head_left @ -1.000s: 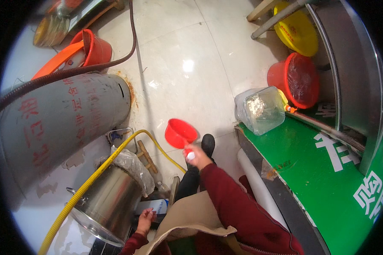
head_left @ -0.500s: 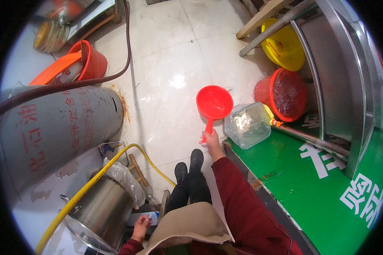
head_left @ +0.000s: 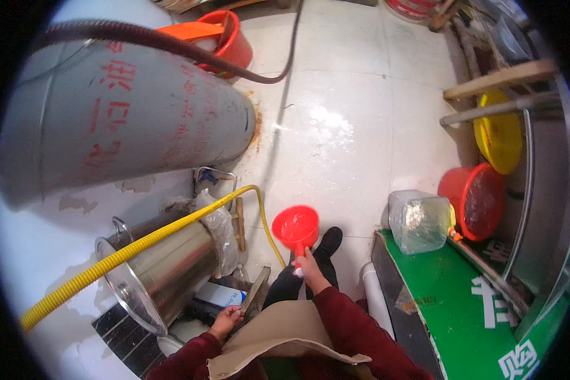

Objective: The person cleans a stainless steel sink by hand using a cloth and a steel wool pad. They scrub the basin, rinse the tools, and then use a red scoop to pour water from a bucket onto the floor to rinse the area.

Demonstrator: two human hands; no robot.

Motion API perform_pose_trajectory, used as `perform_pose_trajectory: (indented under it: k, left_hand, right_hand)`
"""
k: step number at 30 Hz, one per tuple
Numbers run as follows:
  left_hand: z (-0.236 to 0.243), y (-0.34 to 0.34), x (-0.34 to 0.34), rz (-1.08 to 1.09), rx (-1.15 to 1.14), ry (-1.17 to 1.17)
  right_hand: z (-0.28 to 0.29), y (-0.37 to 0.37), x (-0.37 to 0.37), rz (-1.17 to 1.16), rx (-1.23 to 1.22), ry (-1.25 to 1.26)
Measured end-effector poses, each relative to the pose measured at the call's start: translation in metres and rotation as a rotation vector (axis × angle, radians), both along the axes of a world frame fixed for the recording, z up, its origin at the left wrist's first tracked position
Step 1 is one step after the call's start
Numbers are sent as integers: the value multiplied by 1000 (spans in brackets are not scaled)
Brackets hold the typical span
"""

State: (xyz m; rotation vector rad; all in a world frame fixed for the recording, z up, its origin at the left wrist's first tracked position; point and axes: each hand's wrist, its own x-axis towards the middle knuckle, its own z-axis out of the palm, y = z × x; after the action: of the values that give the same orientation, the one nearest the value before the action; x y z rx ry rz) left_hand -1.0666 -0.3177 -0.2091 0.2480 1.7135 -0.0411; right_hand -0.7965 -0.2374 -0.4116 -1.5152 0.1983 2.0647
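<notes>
My right hand (head_left: 310, 269) is wrapped around the handle of a red plastic water dipper (head_left: 296, 226). Its round bowl is tipped up toward me in front of my legs, with a wet shine inside. My left hand (head_left: 226, 323) is low at my left side, its fingers curled together by the lower end of a narrow board (head_left: 258, 291). Whether anything is between those fingers is too small to tell. A white and blue package (head_left: 218, 296) lies just beyond this hand.
To the left are a steel pot (head_left: 164, 269), a yellow ribbed hose (head_left: 139, 248) and a grey gas cylinder (head_left: 152, 107). On the right, a clear plastic container (head_left: 418, 231) stands near a red bucket (head_left: 465, 196) and green board (head_left: 418, 278). The tiled floor (head_left: 354, 158) looks wet.
My view has swung left. The dipper, still in my right hand, has come away from the clear container, nearer my body and toward the hose. My left hand stays low, now beside the narrow board.
</notes>
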Motion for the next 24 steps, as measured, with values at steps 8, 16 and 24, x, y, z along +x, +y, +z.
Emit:
perform_pose_trajectory:
  k: [8,16,24]
  left_hand:
    - [9,-24,2,166,62,43]
    - [21,-31,6,241,48,63]
    - [13,20,29,90,250,-86]
  right_hand:
    - [-89,167,-22,-30,3,256]
    - [-69,237,94,-243,-106,-123]
    - [34,128,189,-123,-303,-182]
